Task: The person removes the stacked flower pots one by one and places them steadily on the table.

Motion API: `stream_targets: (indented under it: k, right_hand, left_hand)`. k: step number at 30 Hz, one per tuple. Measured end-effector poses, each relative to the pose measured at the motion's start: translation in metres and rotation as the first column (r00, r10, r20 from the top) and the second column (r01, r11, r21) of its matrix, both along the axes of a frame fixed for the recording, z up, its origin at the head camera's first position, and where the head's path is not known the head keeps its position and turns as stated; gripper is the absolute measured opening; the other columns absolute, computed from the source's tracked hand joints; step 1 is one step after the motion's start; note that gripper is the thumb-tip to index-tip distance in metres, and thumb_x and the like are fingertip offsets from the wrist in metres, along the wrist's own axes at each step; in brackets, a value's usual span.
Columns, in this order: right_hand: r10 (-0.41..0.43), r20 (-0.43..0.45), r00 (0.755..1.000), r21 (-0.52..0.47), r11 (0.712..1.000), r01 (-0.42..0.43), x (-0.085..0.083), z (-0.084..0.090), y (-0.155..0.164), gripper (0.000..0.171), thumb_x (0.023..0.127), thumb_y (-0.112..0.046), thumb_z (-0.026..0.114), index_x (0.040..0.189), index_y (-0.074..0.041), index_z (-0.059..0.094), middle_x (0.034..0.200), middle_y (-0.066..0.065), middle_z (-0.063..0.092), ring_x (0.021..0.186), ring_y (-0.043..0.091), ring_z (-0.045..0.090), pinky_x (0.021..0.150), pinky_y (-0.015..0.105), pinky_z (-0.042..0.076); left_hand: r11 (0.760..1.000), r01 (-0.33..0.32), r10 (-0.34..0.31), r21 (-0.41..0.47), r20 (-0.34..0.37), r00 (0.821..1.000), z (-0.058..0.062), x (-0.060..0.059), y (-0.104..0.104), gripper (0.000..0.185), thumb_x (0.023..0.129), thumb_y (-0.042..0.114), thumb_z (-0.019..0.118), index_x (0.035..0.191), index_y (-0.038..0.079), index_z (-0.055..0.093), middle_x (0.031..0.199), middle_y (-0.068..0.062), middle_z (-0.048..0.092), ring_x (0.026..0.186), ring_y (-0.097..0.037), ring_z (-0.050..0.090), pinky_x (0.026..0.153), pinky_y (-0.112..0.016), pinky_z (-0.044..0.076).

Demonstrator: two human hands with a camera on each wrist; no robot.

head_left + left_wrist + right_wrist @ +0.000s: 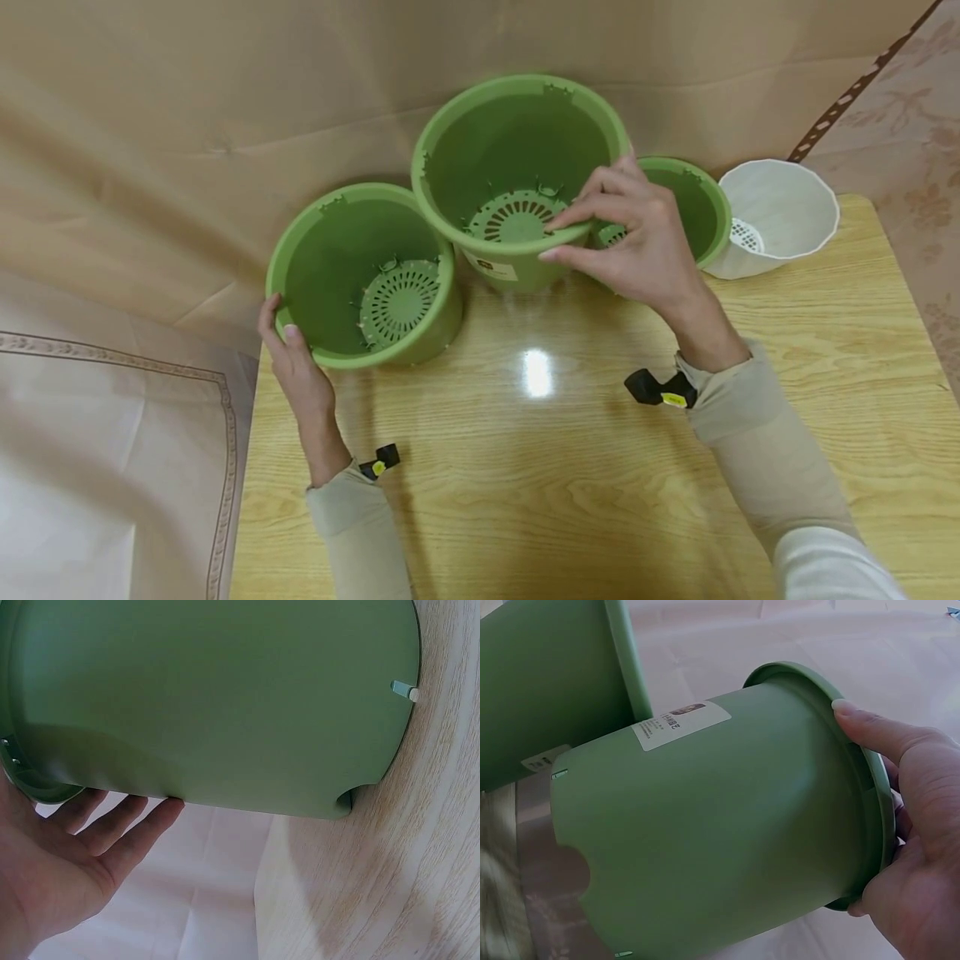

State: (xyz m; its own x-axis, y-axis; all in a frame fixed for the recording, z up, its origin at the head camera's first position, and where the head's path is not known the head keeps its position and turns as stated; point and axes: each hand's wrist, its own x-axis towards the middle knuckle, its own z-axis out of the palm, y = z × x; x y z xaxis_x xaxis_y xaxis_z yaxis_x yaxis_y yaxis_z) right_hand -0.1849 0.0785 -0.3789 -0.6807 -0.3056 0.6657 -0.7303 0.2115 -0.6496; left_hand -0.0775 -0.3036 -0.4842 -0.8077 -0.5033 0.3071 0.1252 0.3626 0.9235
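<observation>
At the left edge of one green flower pot (pixel 330 250), my left hand (pixel 303 375) holds the rim, its thumb at the lip. The left wrist view shows its fingers (pixel 139 829) along the pot's outer wall. My right hand (pixel 641 237) pinches the near right rim of a second green flower pot (pixel 517 133), fingers inside and thumb outside. This pot overlaps the left one in the head view and bears a pale label (pixel 682 724). Both have slotted bottoms. In the right wrist view the second pot (pixel 727 810) leans, its base notch showing.
A third green pot (pixel 690 208) stands partly behind my right hand, with a white faceted pot (pixel 787 208) at its right. All are near the far edge of the wooden table (pixel 487 483). Tan cloth (pixel 300 83) hangs behind them.
</observation>
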Motion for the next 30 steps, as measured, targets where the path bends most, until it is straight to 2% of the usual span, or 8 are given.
stream_targets:
  k: [9,13,20,25,30]
  right_hand:
    - [0.009,-0.011,1.000,0.016,1.000,-0.009,-0.001,-0.009,0.004,0.029,0.056,0.002,0.095,0.079,0.000,0.078,0.070,0.008,0.057,0.081,0.010,0.042,0.121,0.049,0.018]
    - [-0.006,0.010,1.000,0.015,1.000,0.006,-0.001,-0.011,0.005,0.029,0.055,0.004,0.095,0.078,0.000,0.078,0.069,0.006,0.056,0.076,0.010,0.046,0.122,0.048,0.017]
    - [-0.039,0.110,0.993,-0.002,0.999,0.040,0.007,-0.005,0.004,0.029,0.053,0.013,0.092,0.076,0.001,0.078,0.067,0.008,0.055,0.072,0.015,0.049,0.123,0.043,0.016]
    - [-0.037,0.102,0.994,-0.005,0.999,0.038,0.010,-0.002,0.004,0.029,0.054,0.014,0.091,0.077,0.003,0.077,0.067,0.008,0.054,0.071,0.017,0.049,0.123,0.044,0.015]
    - [-0.041,0.116,0.992,-0.001,0.999,0.042,0.007,-0.012,0.005,0.030,0.053,0.014,0.091,0.076,0.001,0.078,0.067,0.009,0.055,0.071,0.014,0.051,0.123,0.043,0.011]
  left_hand:
    - [1.000,0.005,-0.005,-0.005,-0.022,1.000,0.001,-0.001,0.001,0.052,0.103,0.054,0.039,0.147,0.028,0.042,0.149,-0.001,0.045,0.124,-0.036,0.052,0.094,-0.053,0.052]
    - [1.000,0.003,-0.003,-0.014,-0.026,1.000,0.001,-0.001,0.001,0.051,0.103,0.054,0.039,0.147,0.028,0.042,0.149,0.000,0.046,0.125,-0.035,0.051,0.095,-0.055,0.051]
    - [1.000,-0.002,0.001,-0.023,-0.024,1.000,0.000,-0.001,0.001,0.051,0.103,0.053,0.038,0.148,0.029,0.042,0.149,0.002,0.045,0.125,-0.035,0.051,0.095,-0.054,0.051]
    - [1.000,-0.008,0.007,-0.025,-0.021,1.000,0.000,-0.001,0.001,0.051,0.103,0.054,0.038,0.148,0.029,0.042,0.149,0.002,0.045,0.125,-0.034,0.052,0.094,-0.053,0.052]
    - [1.000,-0.007,0.007,-0.021,-0.018,1.000,0.000,-0.001,0.001,0.050,0.103,0.053,0.037,0.147,0.030,0.042,0.148,0.001,0.046,0.121,-0.037,0.054,0.091,-0.050,0.054]
